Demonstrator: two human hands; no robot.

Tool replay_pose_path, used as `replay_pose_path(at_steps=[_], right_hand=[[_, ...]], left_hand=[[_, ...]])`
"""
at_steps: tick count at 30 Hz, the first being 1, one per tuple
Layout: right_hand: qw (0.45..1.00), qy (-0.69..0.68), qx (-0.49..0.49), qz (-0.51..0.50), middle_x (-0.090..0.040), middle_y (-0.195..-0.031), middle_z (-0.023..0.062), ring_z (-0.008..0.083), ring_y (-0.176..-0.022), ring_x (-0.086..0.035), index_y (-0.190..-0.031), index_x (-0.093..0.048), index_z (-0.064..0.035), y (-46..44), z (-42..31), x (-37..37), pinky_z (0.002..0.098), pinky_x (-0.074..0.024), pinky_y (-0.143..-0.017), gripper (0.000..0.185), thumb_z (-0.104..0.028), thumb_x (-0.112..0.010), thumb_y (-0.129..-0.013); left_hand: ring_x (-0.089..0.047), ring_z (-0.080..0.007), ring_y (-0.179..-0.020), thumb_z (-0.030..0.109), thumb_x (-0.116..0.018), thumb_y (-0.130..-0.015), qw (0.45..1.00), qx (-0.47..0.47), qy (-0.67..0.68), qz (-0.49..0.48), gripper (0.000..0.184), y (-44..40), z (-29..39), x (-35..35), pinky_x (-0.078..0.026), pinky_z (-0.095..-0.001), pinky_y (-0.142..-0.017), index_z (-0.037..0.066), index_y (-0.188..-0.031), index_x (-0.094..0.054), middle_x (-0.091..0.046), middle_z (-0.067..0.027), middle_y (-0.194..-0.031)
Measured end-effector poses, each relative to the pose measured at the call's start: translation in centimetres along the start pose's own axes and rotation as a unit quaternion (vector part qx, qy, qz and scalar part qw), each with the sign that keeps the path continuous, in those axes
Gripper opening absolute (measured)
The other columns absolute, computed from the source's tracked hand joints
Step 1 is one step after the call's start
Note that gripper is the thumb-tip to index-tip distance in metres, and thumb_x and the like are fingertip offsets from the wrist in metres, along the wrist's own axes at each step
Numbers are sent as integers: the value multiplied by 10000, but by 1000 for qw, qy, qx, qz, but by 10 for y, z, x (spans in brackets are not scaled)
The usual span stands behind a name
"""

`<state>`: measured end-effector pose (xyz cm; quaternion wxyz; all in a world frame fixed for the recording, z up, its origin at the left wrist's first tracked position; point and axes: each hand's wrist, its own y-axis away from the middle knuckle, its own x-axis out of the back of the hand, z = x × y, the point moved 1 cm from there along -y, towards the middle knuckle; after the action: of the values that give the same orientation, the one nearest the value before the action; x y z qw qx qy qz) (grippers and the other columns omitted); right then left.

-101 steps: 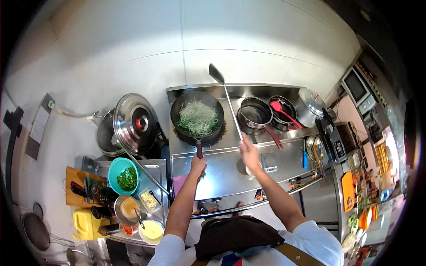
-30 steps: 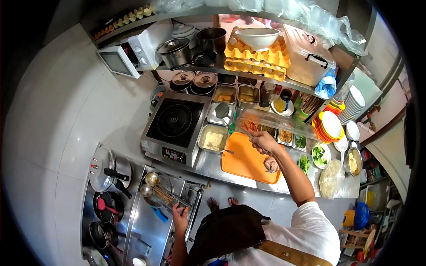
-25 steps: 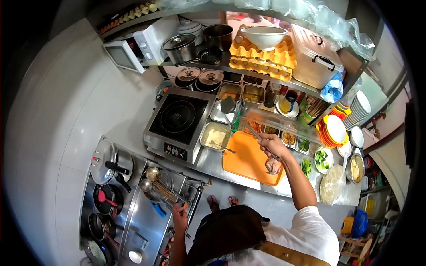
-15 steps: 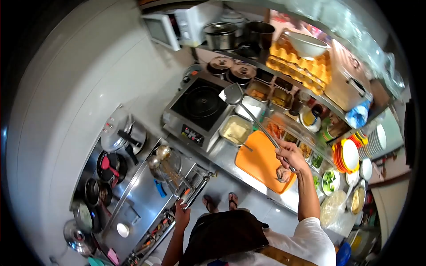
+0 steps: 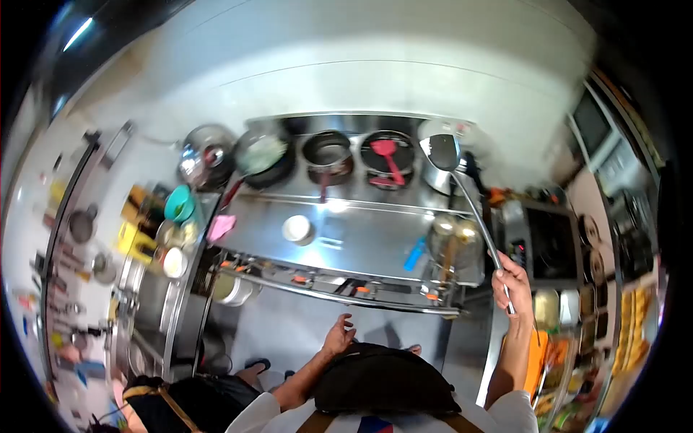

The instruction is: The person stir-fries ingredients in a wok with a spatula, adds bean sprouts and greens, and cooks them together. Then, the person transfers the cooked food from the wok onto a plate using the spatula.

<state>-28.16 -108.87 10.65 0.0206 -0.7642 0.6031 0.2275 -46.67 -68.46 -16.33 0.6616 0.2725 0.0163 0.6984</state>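
A long-handled metal wok spatula (image 5: 474, 209) points up and away from me, with my right hand (image 5: 512, 283) closed round the lower end of its handle. Its broad blade overlaps the pressure cooker (image 5: 437, 179) in view; I cannot tell whether they touch. My left hand (image 5: 339, 335) hangs in front of the steel stove (image 5: 339, 249), holding nothing, its fingers loosely apart. Along the back of the stove stand a black pan with a red spatula (image 5: 386, 155), a small saucepan (image 5: 326, 153) and a frying pan (image 5: 261, 155).
A white cup (image 5: 297, 229), a pink cloth (image 5: 221, 227) and a blue object (image 5: 415, 254) lie on the stove top. Ladles (image 5: 449, 249) rest at its right end. An induction cooker (image 5: 552, 242) and orange board (image 5: 535, 361) are rightward. Another person (image 5: 188, 404) is at lower left.
The view has swung left from the counter with the orange board to the stove. My left hand has come away from the stove's front edge. The spatula stays in my right hand.
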Motion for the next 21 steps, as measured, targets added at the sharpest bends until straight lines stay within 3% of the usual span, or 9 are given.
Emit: replay_pose_path(at_steps=[5, 8, 11, 16, 21], right_hand=[[995, 1, -16, -101, -495, -627, -7, 59, -380, -375, -1352, -523, -21, -125, 37, -161, 227, -276, -326, 411, -114, -587, -956], [985, 63, -28, -160, -500, -642, -23, 58, -394, -384, -1350, -526, -24, -199, 62, -252, 225, -288, -345, 415, -138, -593, -956], [969, 162, -4, -185, -501, -650, -26, 50, -403, -382, -1324, -553, -24, -272, 94, -341, 224, -288, -365, 401, -143, -601, -945], [904, 381, 66, -183, -514, -639, -1, 111, -426, -467, -1232, -614, -11, -366, 144, -449, 296, -369, -411, 342, -124, -580, -911], [873, 451, 122, -141, -590, -622, 61, 159, -463, -556, -1268, -629, -25, -434, 172, -512, 345, -454, -481, 391, -132, -601, -893]], left_hand=[[-696, -280, -868, 216, -618, -928, 993, 88, 37, 69, 523, 33, -63, 80, -544, -382, -828, 29, -1378, -427, -677, -184, -1112], [-704, -294, -899, 229, -632, -916, 984, 124, 32, 121, 529, 46, -120, 120, -543, -396, -837, 56, -1379, -444, -685, -173, -1137], [-706, -298, -896, 232, -648, -906, 968, 157, 69, 185, 524, 65, -136, 164, -539, -412, -840, 69, -1366, -457, -699, -156, -1119], [-701, -256, -862, 165, -662, -899, 946, 152, 103, 266, 457, 78, -185, 211, -537, -382, -803, 80, -1310, -482, -709, -109, -1002], [-693, -217, -842, 123, -647, -895, 919, 182, 156, 314, 440, 72, -230, 241, -537, -370, -789, 74, -1301, -483, -704, -95, -988]])
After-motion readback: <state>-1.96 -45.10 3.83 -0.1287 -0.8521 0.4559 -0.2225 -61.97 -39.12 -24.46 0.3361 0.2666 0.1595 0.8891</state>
